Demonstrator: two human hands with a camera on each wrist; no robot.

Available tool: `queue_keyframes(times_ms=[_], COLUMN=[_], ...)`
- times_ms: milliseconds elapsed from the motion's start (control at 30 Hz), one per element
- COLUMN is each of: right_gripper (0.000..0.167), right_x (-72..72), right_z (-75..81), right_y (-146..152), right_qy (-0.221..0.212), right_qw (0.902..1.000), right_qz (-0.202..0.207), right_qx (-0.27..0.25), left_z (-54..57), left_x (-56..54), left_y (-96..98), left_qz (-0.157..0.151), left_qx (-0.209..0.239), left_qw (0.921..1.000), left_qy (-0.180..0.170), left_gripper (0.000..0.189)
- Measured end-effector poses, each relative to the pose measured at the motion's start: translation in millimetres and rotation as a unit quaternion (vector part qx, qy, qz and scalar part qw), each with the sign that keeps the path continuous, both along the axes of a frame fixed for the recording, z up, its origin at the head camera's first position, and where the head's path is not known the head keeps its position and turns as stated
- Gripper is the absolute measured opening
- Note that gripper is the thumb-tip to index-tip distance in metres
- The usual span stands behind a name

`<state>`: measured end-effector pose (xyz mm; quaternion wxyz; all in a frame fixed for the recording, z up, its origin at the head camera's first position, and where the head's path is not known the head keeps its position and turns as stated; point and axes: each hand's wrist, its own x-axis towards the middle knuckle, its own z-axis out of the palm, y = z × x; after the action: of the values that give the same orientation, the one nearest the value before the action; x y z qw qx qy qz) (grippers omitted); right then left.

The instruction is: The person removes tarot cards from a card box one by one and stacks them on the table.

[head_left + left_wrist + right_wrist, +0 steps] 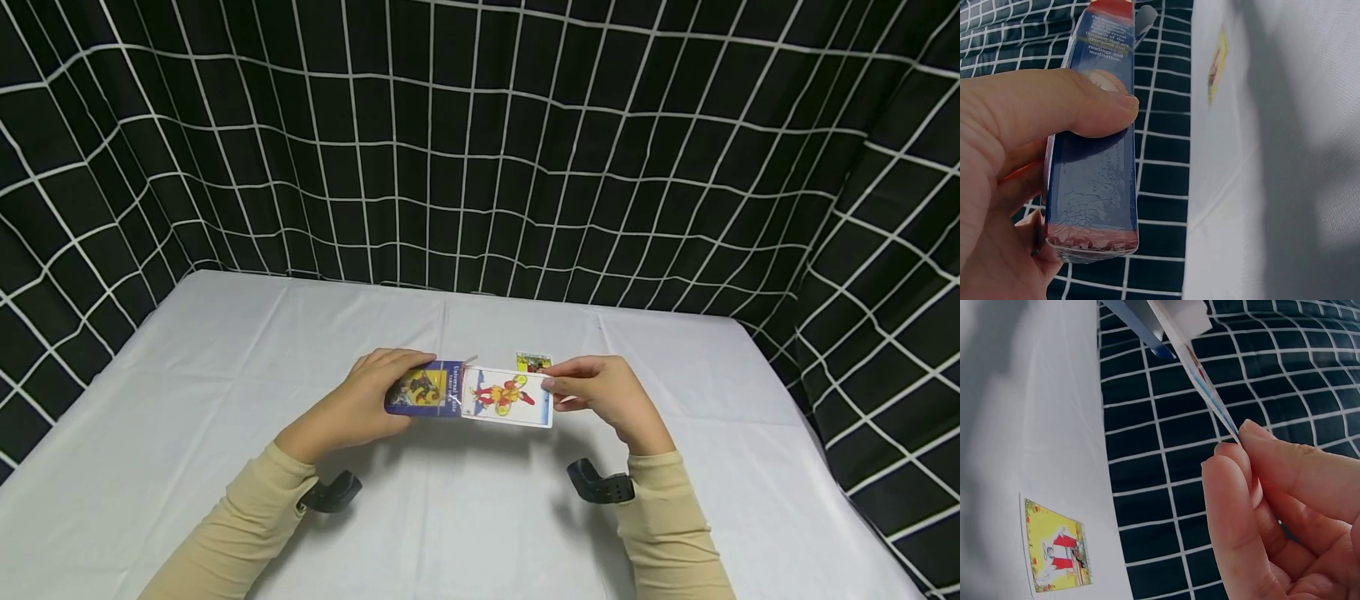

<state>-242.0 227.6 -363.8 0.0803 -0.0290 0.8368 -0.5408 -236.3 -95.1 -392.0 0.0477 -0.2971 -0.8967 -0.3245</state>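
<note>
My left hand (363,396) grips a blue tarot card box (423,389) held sideways above the table. The left wrist view shows the thumb across the narrow side of the box (1094,181), which is wrapped in crinkled clear film. Between thumb and fingers, my right hand (606,392) pinches the right end of a tarot card (504,397) with a figure in red and yellow. The card's other end meets the box's right end; how far it reaches inside, I cannot tell. Below the right hand, a yellow tarot card (1057,550) lies face up on the table.
A white cloth (480,517) covers the table. Black curtains with a white grid (465,150) rise behind it and at both sides. Each wrist carries a dark camera mount (600,483).
</note>
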Motion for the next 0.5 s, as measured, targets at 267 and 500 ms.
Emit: queue_keyframes(times_ms=[267, 500], right_gripper=[0.036, 0.036], right_x=[1.2, 2.2], right_z=[3.3, 6.6], right_y=[8.4, 14.3], right_qy=[0.002, 0.004], right_qw=[1.0, 0.9997], right_qz=[0.003, -0.006], right_qx=[-0.004, -0.022], left_z=[-0.9, -0.8], left_x=[0.0, -0.5], left_y=[-0.8, -0.4], left_qz=[0.0, 0.0], left_qx=[0.001, 0.005], left_qw=[1.0, 1.0], left_qy=[0.001, 0.001], left_gripper=[0.076, 0.075])
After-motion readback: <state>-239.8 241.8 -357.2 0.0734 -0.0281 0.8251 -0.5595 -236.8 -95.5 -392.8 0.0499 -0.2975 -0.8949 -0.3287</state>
